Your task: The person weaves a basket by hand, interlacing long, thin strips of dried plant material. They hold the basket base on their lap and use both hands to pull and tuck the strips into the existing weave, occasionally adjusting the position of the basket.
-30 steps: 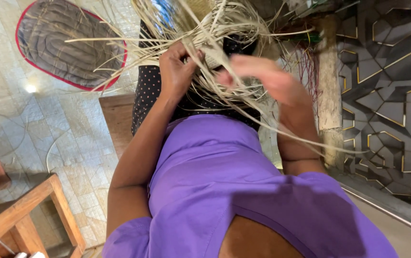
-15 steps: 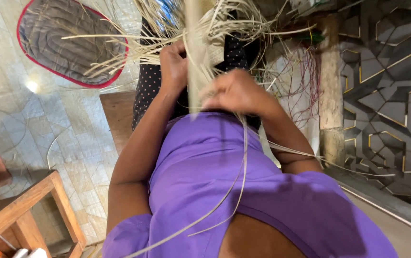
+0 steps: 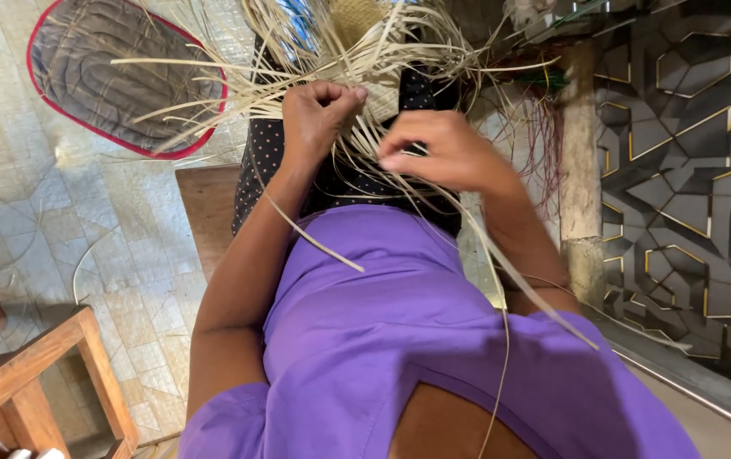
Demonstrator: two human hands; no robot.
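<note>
A half-woven piece of pale straw strips point(image 3: 357, 59) rests on my lap, with loose ends fanning out in all directions. My left hand point(image 3: 318, 115) is closed on a bunch of strips at the weave's left edge. My right hand point(image 3: 442, 149) pinches a single long strip, which trails down past my right arm over my purple top point(image 3: 399, 340). A woven patch point(image 3: 357, 17) shows at the top of the piece. Under the work lies my dark dotted skirt point(image 3: 267, 161).
A grey oval mat with a red rim point(image 3: 119, 76) lies on the tiled floor at the upper left. A wooden stool point(image 3: 34, 374) stands at the lower left. A wooden post point(image 3: 582, 170) and a dark geometric wall panel point(image 3: 688, 170) are on the right.
My right hand has moved from high over the weave down and toward me, drawing a strip through. The broad strip seen upright in the middle half a second ago is gone from view.
</note>
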